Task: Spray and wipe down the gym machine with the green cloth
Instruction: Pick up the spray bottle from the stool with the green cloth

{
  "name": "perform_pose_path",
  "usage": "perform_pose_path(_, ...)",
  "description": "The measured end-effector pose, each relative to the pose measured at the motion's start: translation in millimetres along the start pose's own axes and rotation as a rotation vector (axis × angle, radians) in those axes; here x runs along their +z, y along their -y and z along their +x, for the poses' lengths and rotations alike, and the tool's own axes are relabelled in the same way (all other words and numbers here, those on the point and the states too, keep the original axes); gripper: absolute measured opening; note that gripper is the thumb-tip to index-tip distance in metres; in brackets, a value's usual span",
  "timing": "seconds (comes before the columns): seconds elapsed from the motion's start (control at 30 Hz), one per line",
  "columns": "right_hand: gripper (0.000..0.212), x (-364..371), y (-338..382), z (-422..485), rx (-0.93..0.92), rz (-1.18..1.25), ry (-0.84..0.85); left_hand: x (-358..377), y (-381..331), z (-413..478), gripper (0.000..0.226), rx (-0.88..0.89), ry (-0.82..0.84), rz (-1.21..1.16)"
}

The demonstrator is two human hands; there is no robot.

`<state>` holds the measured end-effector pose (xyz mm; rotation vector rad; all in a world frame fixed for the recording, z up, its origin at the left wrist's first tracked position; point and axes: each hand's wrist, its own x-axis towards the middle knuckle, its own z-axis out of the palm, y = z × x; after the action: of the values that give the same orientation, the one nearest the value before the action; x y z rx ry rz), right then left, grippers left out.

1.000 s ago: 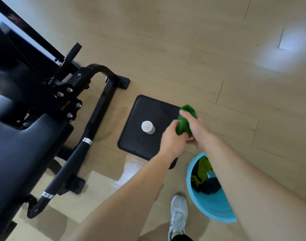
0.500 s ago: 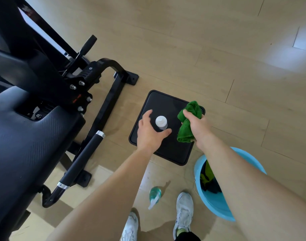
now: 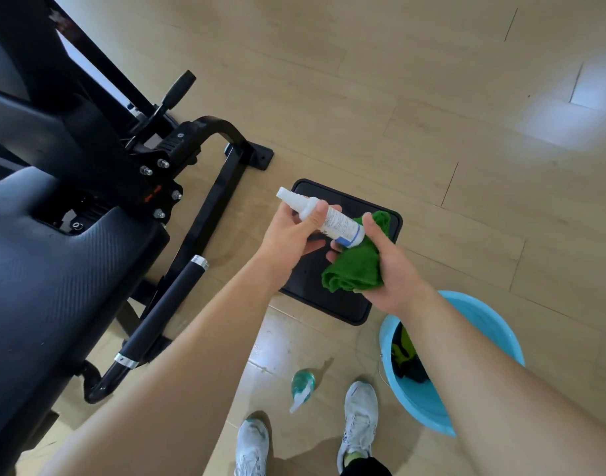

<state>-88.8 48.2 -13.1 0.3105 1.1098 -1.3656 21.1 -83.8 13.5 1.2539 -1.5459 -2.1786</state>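
Note:
My left hand grips a white spray bottle with a blue-banded label, lifted and tilted with its nozzle up and to the left. My right hand holds the bunched green cloth right beside the bottle's base, above the black square mat. The black gym machine fills the left side, with a padded seat, a bolted bracket and a black handle bar with silver rings.
A light blue bucket holding dark and yellow-green cloths stands on the wooden floor at the right. A teal spray bottle lies on the floor between the mat and my white shoes.
My left hand closed on the white bottle that stood on the mat and lifted it, tilting it toward the cloth. My right hand with the cloth stayed close by.

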Motion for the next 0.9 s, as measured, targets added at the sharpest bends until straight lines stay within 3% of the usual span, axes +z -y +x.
perform_pose_path(0.13, 0.034, 20.4, 0.9, -10.9, 0.0, 0.119, 0.031, -4.0, -15.5, -8.5, 0.038, 0.013, 0.081, -0.007)
perform_pose_path(0.27, 0.028, 33.1, 1.9, -22.0, 0.15, 0.326, 0.064, -3.6, -30.2, -19.3, 0.039, 0.04, 0.186, -0.211)
perform_pose_path(0.37, 0.036, 40.4, 3.3, -34.8, 0.224, 0.29, 0.061, -4.5, -37.2, -25.6, 0.038, 0.072, 0.175, -0.167)
perform_pose_path(0.47, 0.042, 51.4, 4.1, -46.5, 0.136, 0.135, 0.089, -4.2, -44.4, -31.5, 0.048, 0.068, 0.088, -0.179)
perform_pose_path(0.53, 0.043, 58.5, 4.4, -53.3, 0.051, 0.173, 0.131, -6.1, -47.4, -35.6, 0.053, 0.072, 0.047, -0.172)
perform_pose_path(0.63, 0.03, 65.6, 3.9, -66.8, -0.03, 0.212, 0.185, -10.3, -53.3, -42.5, 0.054, 0.077, 0.033, -0.158)
perform_pose_path(0.9, 0.026, 95.1, 4.9, -104.8, -0.055, 0.129, 0.2, -17.4, -97.4, -80.1, 0.044, 0.034, 0.059, -0.193)
